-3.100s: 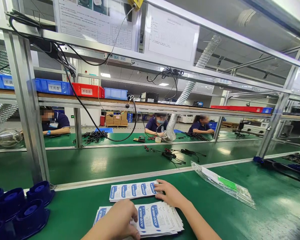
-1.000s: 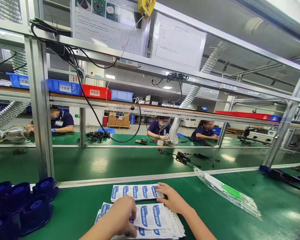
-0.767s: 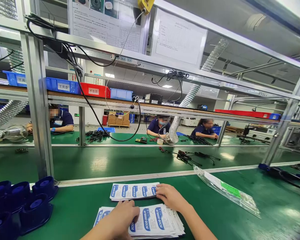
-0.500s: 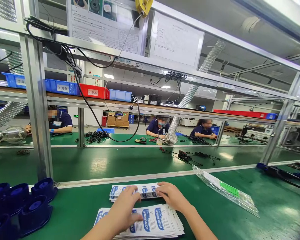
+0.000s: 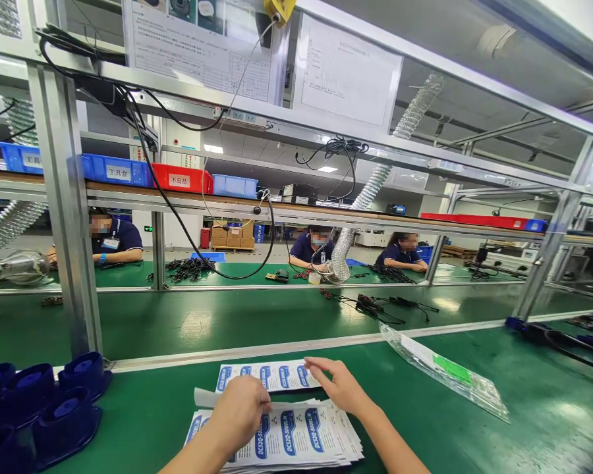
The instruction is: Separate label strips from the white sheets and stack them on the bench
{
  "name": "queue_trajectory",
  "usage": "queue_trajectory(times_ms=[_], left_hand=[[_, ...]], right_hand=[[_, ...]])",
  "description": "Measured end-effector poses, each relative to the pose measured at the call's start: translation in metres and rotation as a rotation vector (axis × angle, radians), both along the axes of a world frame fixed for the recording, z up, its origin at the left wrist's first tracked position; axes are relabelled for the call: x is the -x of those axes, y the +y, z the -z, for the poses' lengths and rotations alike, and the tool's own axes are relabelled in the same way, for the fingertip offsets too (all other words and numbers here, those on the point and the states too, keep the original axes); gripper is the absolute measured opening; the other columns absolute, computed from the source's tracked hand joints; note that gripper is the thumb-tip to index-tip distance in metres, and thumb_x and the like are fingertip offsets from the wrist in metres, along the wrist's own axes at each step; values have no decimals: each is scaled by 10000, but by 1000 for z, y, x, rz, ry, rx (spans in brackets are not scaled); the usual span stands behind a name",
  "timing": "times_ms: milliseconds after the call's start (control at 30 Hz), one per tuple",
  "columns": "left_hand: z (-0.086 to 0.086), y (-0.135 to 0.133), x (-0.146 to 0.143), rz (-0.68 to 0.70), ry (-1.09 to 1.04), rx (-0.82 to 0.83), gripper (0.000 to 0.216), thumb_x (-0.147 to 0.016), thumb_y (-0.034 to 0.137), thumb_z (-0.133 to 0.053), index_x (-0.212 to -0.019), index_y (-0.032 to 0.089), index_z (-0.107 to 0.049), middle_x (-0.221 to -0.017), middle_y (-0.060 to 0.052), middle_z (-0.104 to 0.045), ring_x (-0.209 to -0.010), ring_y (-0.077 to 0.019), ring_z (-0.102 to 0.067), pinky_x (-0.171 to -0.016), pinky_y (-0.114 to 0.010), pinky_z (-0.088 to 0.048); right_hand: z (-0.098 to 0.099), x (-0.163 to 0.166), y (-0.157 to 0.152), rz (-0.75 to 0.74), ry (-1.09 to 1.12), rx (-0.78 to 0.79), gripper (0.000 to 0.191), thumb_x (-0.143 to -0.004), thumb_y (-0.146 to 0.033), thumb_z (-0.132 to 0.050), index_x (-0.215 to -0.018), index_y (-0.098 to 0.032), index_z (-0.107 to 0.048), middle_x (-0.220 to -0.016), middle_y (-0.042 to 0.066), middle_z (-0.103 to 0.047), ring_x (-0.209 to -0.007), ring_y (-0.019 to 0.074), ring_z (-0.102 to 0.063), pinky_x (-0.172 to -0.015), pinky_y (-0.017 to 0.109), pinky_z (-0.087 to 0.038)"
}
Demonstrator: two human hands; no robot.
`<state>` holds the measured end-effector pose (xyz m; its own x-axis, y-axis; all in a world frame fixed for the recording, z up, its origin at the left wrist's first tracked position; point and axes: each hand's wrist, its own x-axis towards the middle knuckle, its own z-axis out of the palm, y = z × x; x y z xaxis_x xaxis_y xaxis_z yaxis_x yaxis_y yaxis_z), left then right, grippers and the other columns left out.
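Green matting (image 5: 449,434) covers the near bench, and on it, close to the near edge, lies a fanned stack of white-and-blue printed label sheets (image 5: 301,434). The left hand (image 5: 240,411) rests on the left part of that stack with its fingers curled down over a sheet; a white edge of paper (image 5: 205,397) sticks out to the left from under the knuckles, though whether the fingers pinch it cannot be told from this angle. The right hand (image 5: 340,387) lies open and flat, fingers stretched toward the left, with its fingertips over the right end of a single label strip (image 5: 267,376) that sits just beyond the stack, and its heel at the stack's far right corner. To the right, well apart from the hands, a clear plastic bag with a green tag (image 5: 445,370) lies slantwise on the mat. At the near left stand several dark blue round moulded parts (image 5: 54,408), grouped close together beside an aluminium post (image 5: 66,217). Across the middle belt lie bundles of black cables (image 5: 375,304). On the far side, three people in dark blue shirts sit at another green bench, under a shelf bearing blue bins and a red bin (image 5: 180,178).
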<state>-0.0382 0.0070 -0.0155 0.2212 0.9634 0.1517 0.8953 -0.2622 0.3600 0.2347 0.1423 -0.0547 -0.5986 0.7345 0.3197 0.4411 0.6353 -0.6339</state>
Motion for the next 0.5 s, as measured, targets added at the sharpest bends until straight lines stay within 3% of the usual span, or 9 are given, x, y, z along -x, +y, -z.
queue_trajectory(times_ms=[67, 133, 200, 300, 400, 500], left_hand=[[-2, -1, -2, -1, -5, 57, 131, -873, 252, -709, -852, 242, -838, -885, -44, -791, -885, -238, -698, -765, -316, -435], [-5, -3, -5, 5, -9, 122, 80, -829, 284, -776, -864, 259, -844, -889, -39, -799, -899, -252, -704, -773, -322, -437], [-7, -8, -9, -5, -10, 197, 117, -756, 337, -855, -841, 257, -843, -871, -41, -799, -894, -270, -706, -765, -330, -441], [-10, -16, -14, -42, -45, 287, 356, -564, 447, -964, -827, 248, -831, -890, -43, -788, -897, -297, -696, -758, -341, -464], [-10, -20, -15, -49, -166, 152, 370, -659, 465, -921, -934, 249, -801, -1077, -42, -751, -1039, -285, -658, -880, -350, -489], [-5, -16, -12, -45, -164, -68, 347, -814, 289, -816, -1151, 246, -745, -1337, -82, -641, -1249, -289, -557, -1055, -399, -439]], right_hand=[[5, -5, 7, 10, -176, -24, 465, -934, -486, -683, -1345, -268, -694, -1411, 98, -655, -1348, 353, -557, -1132, 501, -452], [6, -6, 11, -44, -293, -58, 351, -900, -428, -725, -1221, -290, -756, -1351, 65, -698, -1396, 348, -512, -1150, 482, -434], [4, -4, 10, -94, -328, -91, 197, -966, -382, -635, -1044, -296, -794, -1181, 35, -772, -1389, 312, -527, -1118, 438, -459], [1, 0, 7, -96, -331, -167, 292, -1032, -318, -504, -958, -279, -784, -1109, 40, -789, -1324, 283, -590, -1066, 416, -489], [1, 1, 6, -80, -323, -273, 266, -1002, -244, -530, -946, -258, -790, -1081, 69, -795, -1202, 279, -666, -1033, 428, -503], [3, 1, 8, -89, -327, -330, 232, -949, -187, -593, -917, -273, -806, -995, 56, -810, -1148, 272, -697, -1104, 471, -452]])
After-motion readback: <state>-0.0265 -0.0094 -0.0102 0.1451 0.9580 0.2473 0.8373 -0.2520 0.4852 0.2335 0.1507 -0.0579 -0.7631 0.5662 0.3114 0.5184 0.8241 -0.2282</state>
